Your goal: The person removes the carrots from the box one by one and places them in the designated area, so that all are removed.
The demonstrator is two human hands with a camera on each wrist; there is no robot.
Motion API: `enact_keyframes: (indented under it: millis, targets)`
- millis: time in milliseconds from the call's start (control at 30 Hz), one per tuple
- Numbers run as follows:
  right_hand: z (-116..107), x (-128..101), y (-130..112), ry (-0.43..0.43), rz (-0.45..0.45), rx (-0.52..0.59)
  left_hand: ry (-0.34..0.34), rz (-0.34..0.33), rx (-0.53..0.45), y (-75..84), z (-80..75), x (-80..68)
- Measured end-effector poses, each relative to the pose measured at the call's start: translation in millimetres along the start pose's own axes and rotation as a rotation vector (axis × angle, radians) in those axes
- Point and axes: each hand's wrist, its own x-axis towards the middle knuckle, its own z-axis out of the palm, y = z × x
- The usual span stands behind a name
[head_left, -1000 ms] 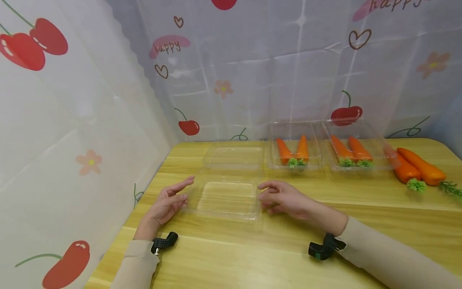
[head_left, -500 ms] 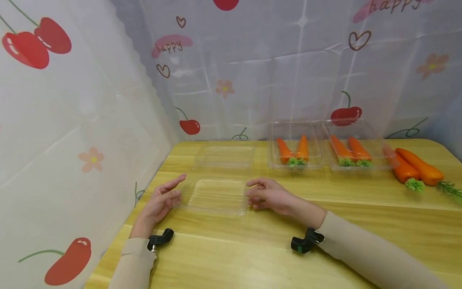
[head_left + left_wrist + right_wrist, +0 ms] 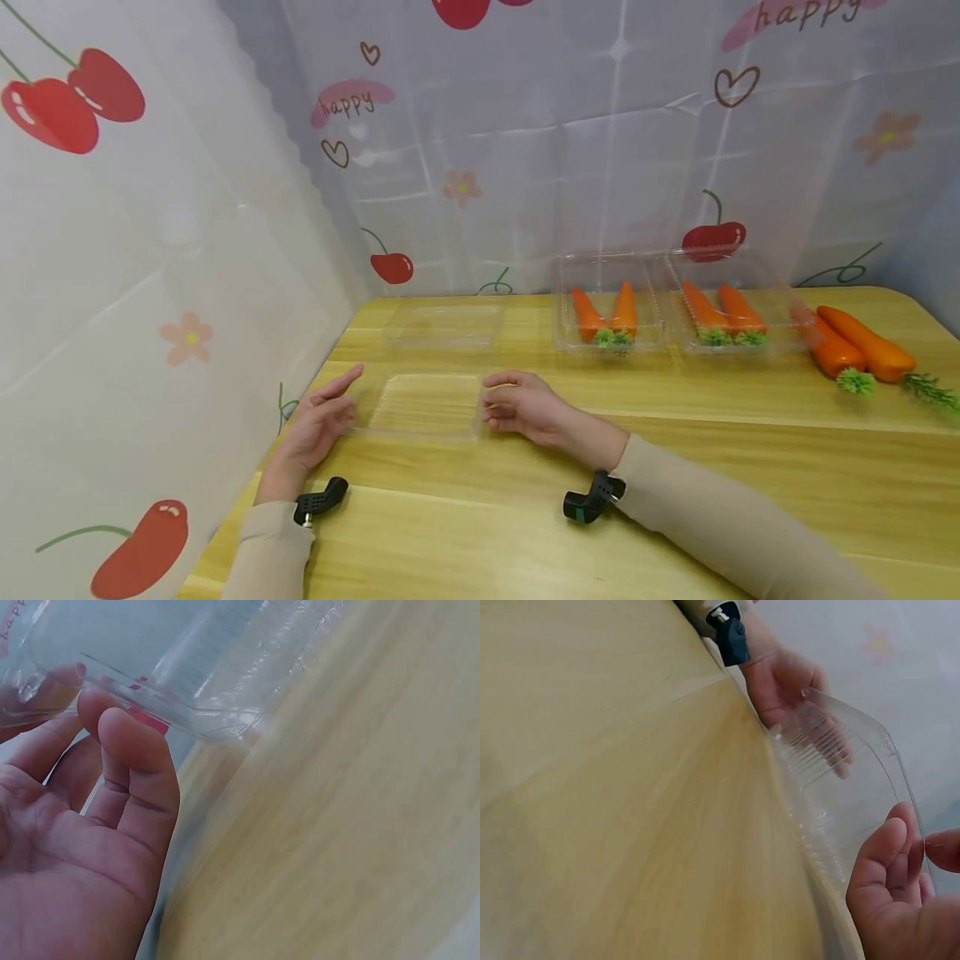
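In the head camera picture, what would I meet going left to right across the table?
left hand → empty clear tray → right hand → clear box with two carrots → second such box → two loose carrots

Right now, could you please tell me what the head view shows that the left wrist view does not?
Only the head view shows the two clear lidded boxes of orange carrots, the loose orange carrots, the right hand and the cherry-print curtain. Only the left wrist view shows the left hand's fingertips touching the box rim. Both show the left hand, the empty clear plastic box and the yellow wooden table.
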Motion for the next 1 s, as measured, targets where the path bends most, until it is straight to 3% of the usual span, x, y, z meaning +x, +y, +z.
enact_keyframes:
  millis: [333, 633, 1000]
  targets:
    - [20.0, 22.2, 4.8, -0.003, 0.014, 0.050, 0.140, -0.027, 0.023, 6.2, -10.3, -4.2]
    - [31.4, 41.8, 11.0, 0.002, 0.000, 0.061, 0.188, 0.054, -0.030, 5.3, -21.3, -8.9]
    - [49.2, 64.2, 20.1, 0.032, -0.027, 0.100, 0.374, 0.047, 0.004, 12.0, -27.6, -16.0]
